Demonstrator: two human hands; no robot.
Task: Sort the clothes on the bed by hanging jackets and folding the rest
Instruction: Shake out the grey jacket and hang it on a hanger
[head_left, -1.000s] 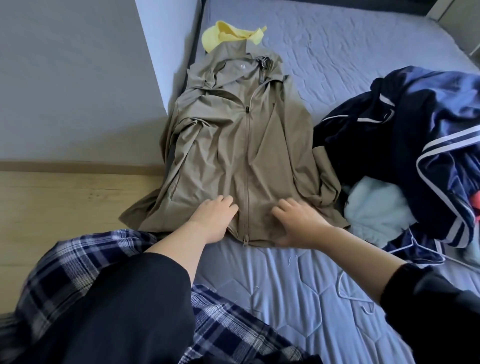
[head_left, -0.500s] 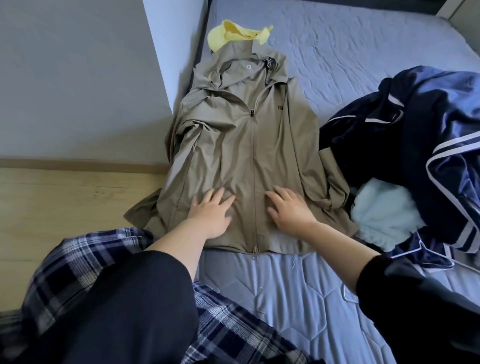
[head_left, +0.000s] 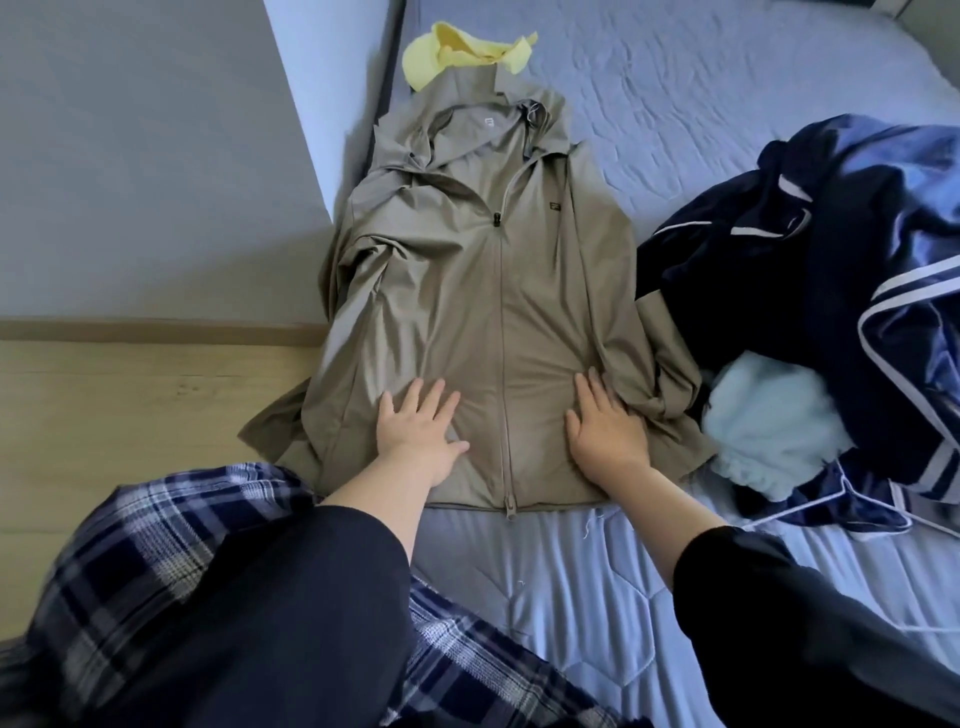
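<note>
Here the olive jacket (head_left: 483, 312) lies zipped and face up on the bed (head_left: 701, 93). The left hand (head_left: 421, 431) and right hand (head_left: 605, 431) press flat on its lower front, fingers straight, grasping nothing

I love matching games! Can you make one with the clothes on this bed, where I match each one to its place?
Things:
1. khaki jacket
2. yellow garment
3. navy striped garment
4. pale blue fluffy garment

Places:
A. heaped at the right side of the bed
B. spread flat under the left hand and right hand
C. peeking out beyond the hood
D. tucked against the dark heap's near edge

Pairs: 1-B, 2-C, 3-A, 4-D
</note>
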